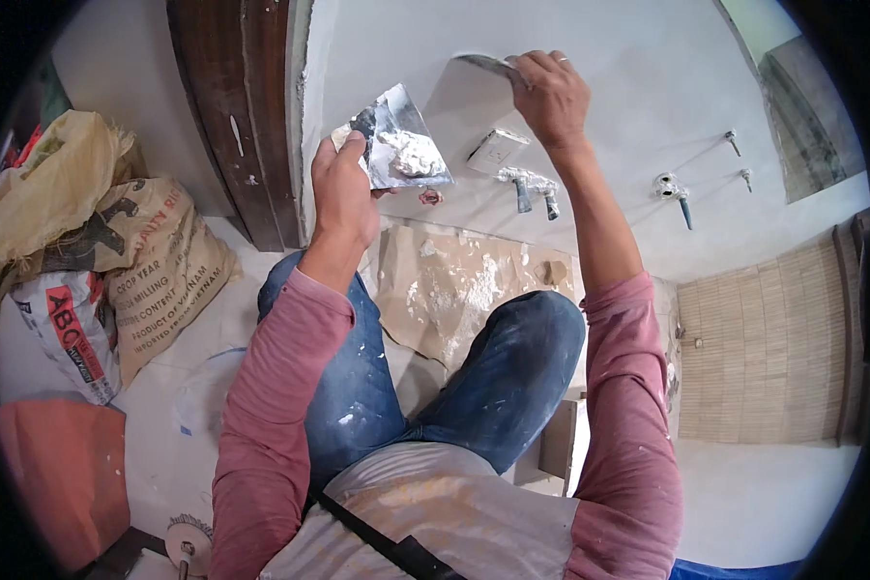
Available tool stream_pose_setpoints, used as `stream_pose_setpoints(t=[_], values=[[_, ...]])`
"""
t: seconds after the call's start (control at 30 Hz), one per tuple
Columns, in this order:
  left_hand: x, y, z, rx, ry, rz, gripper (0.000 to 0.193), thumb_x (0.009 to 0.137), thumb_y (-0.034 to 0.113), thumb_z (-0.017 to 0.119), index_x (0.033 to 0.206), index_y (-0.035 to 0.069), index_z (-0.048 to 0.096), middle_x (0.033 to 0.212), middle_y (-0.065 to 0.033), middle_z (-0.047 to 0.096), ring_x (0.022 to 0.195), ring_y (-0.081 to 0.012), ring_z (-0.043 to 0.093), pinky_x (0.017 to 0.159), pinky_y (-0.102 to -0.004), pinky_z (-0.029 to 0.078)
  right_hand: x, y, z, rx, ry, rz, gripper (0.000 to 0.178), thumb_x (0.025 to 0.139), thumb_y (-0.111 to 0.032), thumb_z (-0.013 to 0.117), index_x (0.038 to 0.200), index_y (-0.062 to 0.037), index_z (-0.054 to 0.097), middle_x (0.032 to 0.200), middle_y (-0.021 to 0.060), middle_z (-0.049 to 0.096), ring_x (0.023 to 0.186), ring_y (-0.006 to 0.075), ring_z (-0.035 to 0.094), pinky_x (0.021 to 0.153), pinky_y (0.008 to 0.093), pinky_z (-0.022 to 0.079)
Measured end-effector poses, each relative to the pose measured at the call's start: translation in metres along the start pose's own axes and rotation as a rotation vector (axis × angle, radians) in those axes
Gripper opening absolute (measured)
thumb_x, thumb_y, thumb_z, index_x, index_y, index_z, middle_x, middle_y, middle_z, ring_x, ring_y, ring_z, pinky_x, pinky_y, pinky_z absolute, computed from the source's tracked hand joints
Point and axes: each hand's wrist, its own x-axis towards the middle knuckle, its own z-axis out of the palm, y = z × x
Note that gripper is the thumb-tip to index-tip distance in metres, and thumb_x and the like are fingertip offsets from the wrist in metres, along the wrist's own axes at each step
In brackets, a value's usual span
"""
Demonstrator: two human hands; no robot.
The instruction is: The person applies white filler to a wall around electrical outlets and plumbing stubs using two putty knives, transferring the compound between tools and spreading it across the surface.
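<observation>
Across the upper part of my view spreads the pale grey wall (628,77), the broadest thing before me. Off to my left slump a tan printed sack (169,280), a yellowish woven sack (53,188) and a white, red and black bag (68,338); I cannot tell what fills them, as no contents show. Between my knees and the wall lies brown paper (396,261), spattered white.

Smaller is the metal plate (406,108), held out near the wall, my left hand (343,198) clasping its near left corner with the thumb on top. It looks thin, stiff and fairly light; its load sits away from my grip and should drag that side down, so a firm pinch and a steady wrist suit it. Higher up, my right hand (551,101) grips a thin blade (488,65) at the wall; I judge it slightly springy, best held along its back. Smallest is the white paste (416,155) heaped on the plate, soft-looking, probably slippery if tipped.
</observation>
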Motion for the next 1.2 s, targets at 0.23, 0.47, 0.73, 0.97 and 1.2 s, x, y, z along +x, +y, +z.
stream_pose_setpoints(t=[0.23, 0.47, 0.73, 0.97, 1.2], values=[[0.000, -0.002, 0.000, -0.004, 0.005, 0.001, 0.018, 0.105, 0.022, 0.054, 0.119, 0.011, 0.059, 0.102, -0.0038, 0.072, 0.081, -0.0183, 0.070, 0.062, -0.0385, 0.051, -0.046, -0.001, -0.007, 0.038, -0.384, -0.120, 0.015, 0.083, -0.010, 0.063, 0.086, -0.0191, 0.075, 0.087, -0.0014, 0.067, 0.090, 0.0215, 0.065, 0.074, 0.0360, 0.054], [-0.004, 0.000, 0.006, 0.000, 0.014, -0.022, 0.018, 0.105, 0.021, 0.054, 0.120, 0.012, 0.059, 0.104, -0.0037, 0.072, 0.082, -0.0185, 0.071, 0.062, -0.0379, 0.050, -0.053, 0.001, 0.017, 0.034, -0.429, -0.116, 0.011, 0.083, -0.010, 0.062, 0.085, -0.0147, 0.072, 0.086, 0.0000, 0.065, 0.089, 0.0216, 0.063, 0.076, 0.0367, 0.054], [-0.002, 0.000, 0.001, 0.038, -0.016, -0.008, 0.018, 0.105, 0.021, 0.052, 0.120, 0.012, 0.058, 0.103, -0.0036, 0.071, 0.084, -0.0181, 0.070, 0.063, -0.0375, 0.050, -0.016, 0.001, 0.020, 0.061, -0.092, -0.073, 0.006, 0.086, -0.013, 0.066, 0.086, -0.0155, 0.072, 0.080, -0.0019, 0.063, 0.080, 0.0193, 0.062, 0.066, 0.0335, 0.054], [0.000, -0.004, 0.001, 0.059, -0.029, -0.013, 0.022, 0.105, 0.021, 0.052, 0.123, 0.012, 0.060, 0.105, -0.0030, 0.072, 0.085, -0.0179, 0.070, 0.063, -0.0365, 0.050, 0.053, 0.047, -0.010, 0.030, 0.210, 0.047, 0.010, 0.081, -0.023, 0.079, 0.088, -0.0177, 0.074, 0.089, -0.0019, 0.071, 0.084, 0.0231, 0.067, 0.065, 0.0385, 0.056], [-0.003, 0.000, 0.000, 0.064, -0.026, -0.012, 0.023, 0.105, 0.020, 0.051, 0.126, 0.012, 0.060, 0.107, -0.0020, 0.072, 0.087, -0.0166, 0.071, 0.064, -0.0363, 0.051, 0.093, 0.086, -0.079, -0.085, 0.315, 0.208, 0.015, 0.085, -0.027, 0.079, 0.091, -0.0133, 0.077, 0.080, 0.0090, 0.068, 0.078, 0.0334, 0.066, 0.070, 0.0415, 0.053]])
